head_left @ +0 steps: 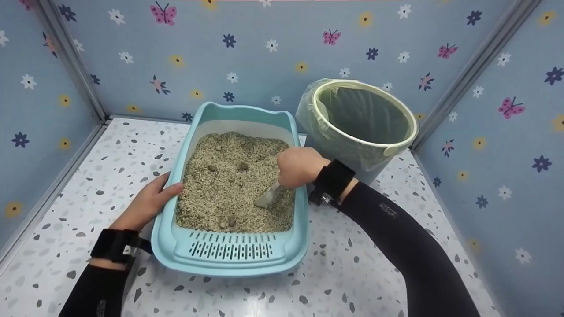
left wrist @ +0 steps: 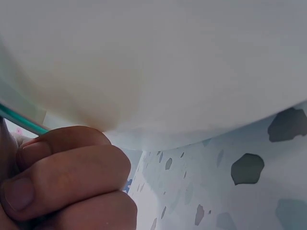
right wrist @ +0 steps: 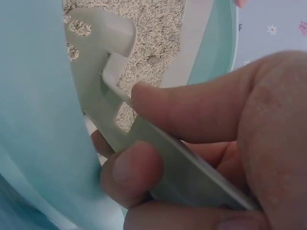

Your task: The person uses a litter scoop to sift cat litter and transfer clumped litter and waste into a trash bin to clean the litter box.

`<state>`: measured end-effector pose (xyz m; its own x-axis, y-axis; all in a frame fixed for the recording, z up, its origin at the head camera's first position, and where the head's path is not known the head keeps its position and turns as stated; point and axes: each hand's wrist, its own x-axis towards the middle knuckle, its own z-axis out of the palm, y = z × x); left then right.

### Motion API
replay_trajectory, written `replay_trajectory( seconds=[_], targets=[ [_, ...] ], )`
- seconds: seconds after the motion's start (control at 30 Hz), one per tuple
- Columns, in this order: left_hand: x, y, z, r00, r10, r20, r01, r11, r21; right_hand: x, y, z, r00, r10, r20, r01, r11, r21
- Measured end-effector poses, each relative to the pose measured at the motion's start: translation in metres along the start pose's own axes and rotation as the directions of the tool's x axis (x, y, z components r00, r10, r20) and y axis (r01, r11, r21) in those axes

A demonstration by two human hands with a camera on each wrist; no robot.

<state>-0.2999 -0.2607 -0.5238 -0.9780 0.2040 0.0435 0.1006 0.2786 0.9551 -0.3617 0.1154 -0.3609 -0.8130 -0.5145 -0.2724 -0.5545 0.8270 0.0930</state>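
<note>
You have a pale blue litter tray [head_left: 165, 246] flat on the speckled tabletop [head_left: 361, 264], filled with beige litter [head_left: 220, 189]; grey-white scoop [head_left: 268, 198] tilted, blade dug into the right side.

Black sleeves [head_left: 410, 255], black wrist straps [head_left: 331, 180]

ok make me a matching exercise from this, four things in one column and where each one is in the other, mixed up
Things:
1. scoop
2. left hand
3. bin
4. dark clumps

Places:
a. on the litter box's left rim
b. behind the box, to its right, lined with a bag
c. gripped by the right hand, tip in the litter
d. scattered on the litter's surface

Pairs: 1-c, 2-a, 3-b, 4-d
</note>
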Motion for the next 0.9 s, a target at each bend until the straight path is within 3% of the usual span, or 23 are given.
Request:
replay_trajectory(
  seconds=[0.47, 0.73, 0.9],
  targets=[
    [0.000, -0.003, -0.001, 1.000, 0.005, -0.010, -0.005, 1.000, 0.011, 0.020, -0.015, 0.011, 0.997, -0.069, -0.020, 0.070, 0.997, 0.045],
    [-0.002, -0.004, -0.004, 1.000, -0.008, -0.018, 0.008, 1.000, 0.022, 0.043, -0.025, 0.020, 0.991, -0.112, 0.069, 0.111, 0.994, 0.023],
    [-0.002, -0.003, -0.003, 1.000, -0.004, -0.013, 0.004, 1.000, 0.010, 0.056, -0.028, 0.022, 0.988, -0.067, 0.142, 0.067, 0.998, 0.004]
  ],
)
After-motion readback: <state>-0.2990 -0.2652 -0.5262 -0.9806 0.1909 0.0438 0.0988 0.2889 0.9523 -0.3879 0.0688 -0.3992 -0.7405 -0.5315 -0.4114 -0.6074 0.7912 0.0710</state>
